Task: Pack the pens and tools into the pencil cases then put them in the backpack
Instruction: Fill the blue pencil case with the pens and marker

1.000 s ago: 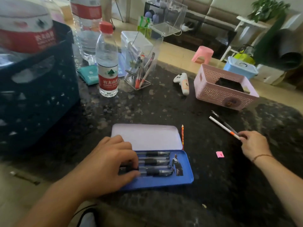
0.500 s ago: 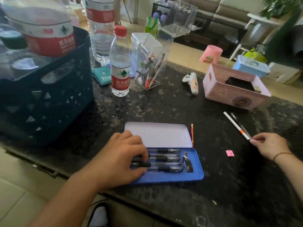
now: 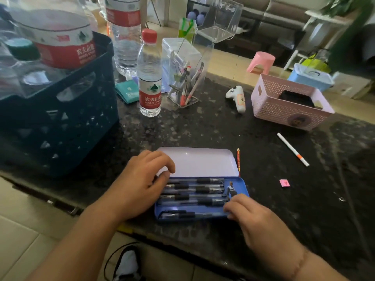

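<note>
An open blue tin pencil case (image 3: 244,188) lies near the table's front edge, its pale lid (image 3: 198,161) folded flat behind it. Several black pens (image 3: 194,188) lie side by side in it. My left hand (image 3: 140,183) rests on their left ends with curved fingers. My right hand (image 3: 255,222) is at the case's near right corner, fingertips on the end of a black pen (image 3: 182,215) lying in the front row. A white pen (image 3: 293,149) lies loose to the right. An orange pencil (image 3: 238,161) lies beside the lid, and a pink eraser (image 3: 284,182) further right.
A dark blue crate (image 3: 60,118) holding big water bottles stands at left. Behind the case are a small water bottle (image 3: 149,78), a clear pen holder (image 3: 186,82), a teal packet (image 3: 127,91), a white controller (image 3: 237,96) and a pink basket (image 3: 288,106).
My right hand has left the white pen on the table and come left to the case with the black pen, which now lies in the front row. The left hand stayed.
</note>
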Demonstrator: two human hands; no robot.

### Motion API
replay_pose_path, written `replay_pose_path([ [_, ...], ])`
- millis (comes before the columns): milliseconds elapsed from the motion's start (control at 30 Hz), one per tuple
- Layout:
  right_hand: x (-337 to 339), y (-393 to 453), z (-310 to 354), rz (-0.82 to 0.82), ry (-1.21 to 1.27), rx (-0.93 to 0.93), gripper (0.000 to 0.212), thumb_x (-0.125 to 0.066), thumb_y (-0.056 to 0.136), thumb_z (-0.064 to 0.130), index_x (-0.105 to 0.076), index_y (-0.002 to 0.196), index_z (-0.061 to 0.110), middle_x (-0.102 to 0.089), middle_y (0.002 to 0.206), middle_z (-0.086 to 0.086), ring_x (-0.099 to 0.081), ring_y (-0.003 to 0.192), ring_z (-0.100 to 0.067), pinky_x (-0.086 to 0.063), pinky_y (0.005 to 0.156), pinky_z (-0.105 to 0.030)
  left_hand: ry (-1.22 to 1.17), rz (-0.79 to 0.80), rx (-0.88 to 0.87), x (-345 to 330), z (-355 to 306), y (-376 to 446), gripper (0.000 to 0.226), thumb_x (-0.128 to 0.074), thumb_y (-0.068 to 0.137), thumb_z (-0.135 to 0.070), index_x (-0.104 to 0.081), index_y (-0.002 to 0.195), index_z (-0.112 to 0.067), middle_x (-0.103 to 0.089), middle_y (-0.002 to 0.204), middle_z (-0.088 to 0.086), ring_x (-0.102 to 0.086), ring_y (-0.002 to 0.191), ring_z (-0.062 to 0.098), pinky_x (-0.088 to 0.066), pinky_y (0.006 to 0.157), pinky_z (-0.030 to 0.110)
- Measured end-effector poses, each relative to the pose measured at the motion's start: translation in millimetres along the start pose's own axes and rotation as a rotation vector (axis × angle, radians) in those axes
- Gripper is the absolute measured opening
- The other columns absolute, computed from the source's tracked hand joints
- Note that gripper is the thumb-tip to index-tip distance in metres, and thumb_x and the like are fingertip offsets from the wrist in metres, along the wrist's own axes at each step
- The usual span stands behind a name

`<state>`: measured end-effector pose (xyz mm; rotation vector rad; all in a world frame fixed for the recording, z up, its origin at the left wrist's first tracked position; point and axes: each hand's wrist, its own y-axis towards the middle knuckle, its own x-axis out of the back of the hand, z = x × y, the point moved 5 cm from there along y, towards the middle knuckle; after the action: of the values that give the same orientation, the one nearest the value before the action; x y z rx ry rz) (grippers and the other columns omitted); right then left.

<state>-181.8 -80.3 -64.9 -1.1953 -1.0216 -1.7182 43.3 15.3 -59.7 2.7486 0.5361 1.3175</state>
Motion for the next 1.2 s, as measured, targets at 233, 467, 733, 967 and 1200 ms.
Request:
replay_pose_path([
  [233, -3.9, 12.6, -0.3, 0.006, -0.098, 0.025, 0.028, -0.080, 0.073, 0.015, -0.071, 0.100, 0.018, -0.069, 0.094, 0.003, -0.068, 0.080, -0.013, -0.059, 0.066, -0.027, 0.049, 0.153, -0.060, -6.5, -5.7, -0.9, 0.031, -0.058, 0.079, -0.059, -0.052, 0.106, -0.044, -0.049, 0.117, -0.030, -0.039, 0.118, -0.001, -0.036, 0.103, 0.036],
  [467, 8.3, 8.9, -12.9, -0.016, -0.076, 0.061, 0.017, -0.067, 0.076, 0.022, -0.069, 0.093, 0.020, -0.069, 0.090, 0.003, -0.066, 0.079, -0.009, -0.058, 0.071, -0.023, 0.086, 0.236, -0.079, -11.9, -6.3, -3.0, 0.053, -0.065, 0.068, -0.063, -0.047, 0.115, -0.048, -0.037, 0.128, -0.034, -0.027, 0.128, -0.004, -0.026, 0.111, 0.032],
  [733, 31.8, 20.9, -69.9, -0.323, -0.126, -0.100, 0.033, -0.060, 0.088, 0.049, -0.068, 0.098, 0.018, -0.068, 0.089, 0.001, -0.062, 0.079, -0.018, -0.053, 0.069, -0.032, 0.134, 0.281, -0.077, -21.0, -0.3, -3.5, 0.057, -0.067, 0.065, -0.067, -0.044, 0.115, -0.052, -0.037, 0.126, -0.036, -0.026, 0.124, -0.008, -0.022, 0.107, 0.024],
  [967, 26.1, -11.9, -274.7, -0.205, -0.202, -1.041, 0.041, -0.062, 0.085, 0.039, -0.069, 0.108, 0.007, -0.063, 0.106, -0.023, -0.056, 0.103, -0.041, -0.046, 0.093, -0.043, 0.140, 0.250, -0.067, -19.7, -2.5, -3.7, 0.053, -0.061, 0.071, -0.070, -0.044, 0.117, -0.049, -0.042, 0.120, -0.033, -0.032, 0.118, -0.008, -0.026, 0.108, 0.029],
  [1200, 46.2, -9.4, -180.6, -0.479, 0.032, -0.702, 0.009, -0.067, 0.086, 0.011, -0.072, 0.093, 0.007, -0.068, 0.089, -0.013, -0.062, 0.084, -0.024, -0.044, 0.075, -0.026, 0.122, 0.271, -0.043, -18.8, -3.9, -1.6, 0.046, -0.062, 0.076, -0.064, -0.040, 0.115, -0.053, -0.041, 0.116, -0.035, -0.032, 0.115, -0.008, -0.026, 0.109, 0.030],
])
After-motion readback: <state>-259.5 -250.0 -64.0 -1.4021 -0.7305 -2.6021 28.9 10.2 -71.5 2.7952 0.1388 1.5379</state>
